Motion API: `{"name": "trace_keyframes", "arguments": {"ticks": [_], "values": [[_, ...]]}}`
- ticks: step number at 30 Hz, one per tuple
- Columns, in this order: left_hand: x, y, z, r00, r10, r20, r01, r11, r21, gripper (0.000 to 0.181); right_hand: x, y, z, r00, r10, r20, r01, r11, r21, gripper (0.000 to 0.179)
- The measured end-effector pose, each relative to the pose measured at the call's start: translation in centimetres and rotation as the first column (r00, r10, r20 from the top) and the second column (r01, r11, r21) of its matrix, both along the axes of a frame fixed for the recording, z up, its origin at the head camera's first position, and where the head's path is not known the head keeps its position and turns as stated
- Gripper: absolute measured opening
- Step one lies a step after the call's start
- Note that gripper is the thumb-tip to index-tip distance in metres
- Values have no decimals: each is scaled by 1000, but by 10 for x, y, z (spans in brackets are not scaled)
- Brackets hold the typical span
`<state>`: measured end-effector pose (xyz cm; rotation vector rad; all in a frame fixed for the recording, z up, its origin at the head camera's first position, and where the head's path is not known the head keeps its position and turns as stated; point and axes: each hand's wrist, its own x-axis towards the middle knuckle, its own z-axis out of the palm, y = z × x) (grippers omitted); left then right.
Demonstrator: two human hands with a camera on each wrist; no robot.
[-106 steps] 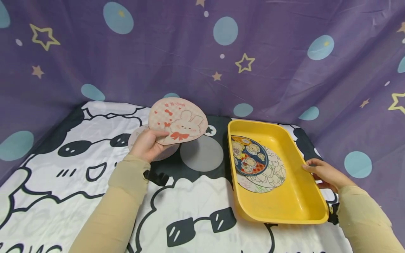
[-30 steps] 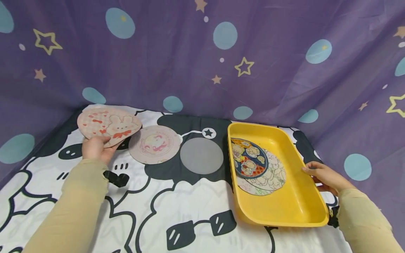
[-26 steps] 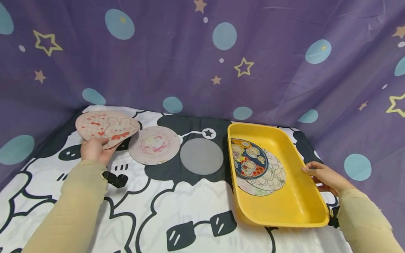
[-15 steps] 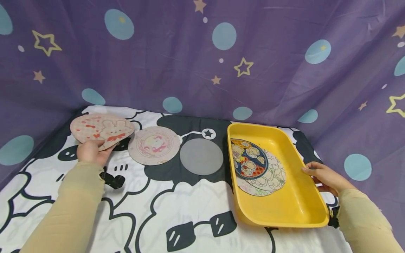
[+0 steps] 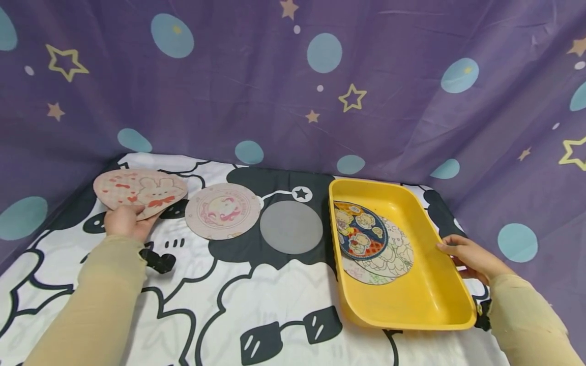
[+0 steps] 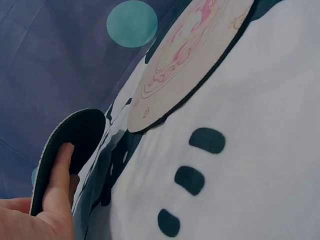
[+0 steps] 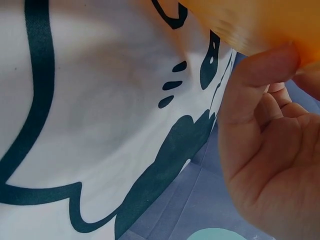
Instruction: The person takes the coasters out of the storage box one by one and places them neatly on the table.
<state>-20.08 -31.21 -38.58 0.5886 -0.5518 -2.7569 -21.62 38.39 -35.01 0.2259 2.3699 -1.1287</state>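
Note:
My left hand (image 5: 127, 222) pinches a pink bunny-printed round mouse pad (image 5: 137, 190) by its near edge, thumb on the printed face. The pad is tilted over the cloth; its dark underside faces the left wrist view, with fingers (image 6: 61, 172) against it. Just right of it lies a pale round mouse pad (image 5: 224, 211) with a pink print. Beside that is a plain grey round mat (image 5: 291, 227). At the right, my right hand (image 5: 473, 256) grips the rim of a yellow plastic tray (image 5: 430, 284). Inside the tray, a blue-edged bear-printed round pad (image 5: 361, 231) overlaps pale line-drawn ones (image 5: 398, 249).
A black-and-white cartoon cloth (image 5: 274, 284) covers the table. Behind it hangs a purple curtain (image 5: 256, 91) with stars and teal dots. A black strap device (image 5: 157, 260) is on the left wrist.
The left hand has carried the bunny pad from the middle to the left, lowering and flattening it, which uncovers the pale pink-print pad. The right hand and tray stay in place.

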Motion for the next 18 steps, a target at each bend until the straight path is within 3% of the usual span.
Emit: {"name": "trace_keyframes", "arguments": {"ticks": [5,14,18], "values": [[0,1,2,999,-40,14,40,999,-7,81,0,0,0,1000,-3,1,3,1000,-3,39],[1,-4,6,990,-58,128,66,996,-61,79,0,0,0,1000,-8,0,8,1000,-1,38],[2,-5,11,978,-55,203,79,990,-115,78,-3,-1,1,1000,-5,-8,5,1000,1,39]]}}
